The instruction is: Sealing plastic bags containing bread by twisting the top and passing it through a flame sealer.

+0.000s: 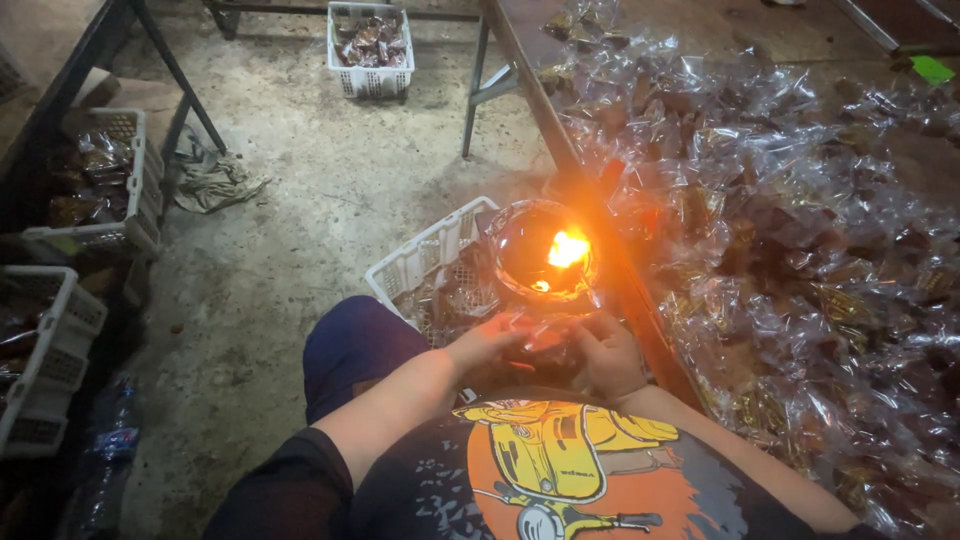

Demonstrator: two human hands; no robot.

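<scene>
Both my hands meet in front of my chest, just below a small open flame [567,248] burning inside a round metal bowl [520,245]. My left hand [487,338] and my right hand [607,352] pinch the two ends of a small clear plastic packet [545,330] with brown contents, held close under the bowl. The packet is partly hidden by my fingers.
A table [700,30] to my right is heaped with many clear packets of brown goods [800,220]. A white plastic basket [425,258] with packets sits by my knee. More white baskets stand at far left [110,190] and top [370,40]. A plastic bottle [110,445] lies on the concrete floor.
</scene>
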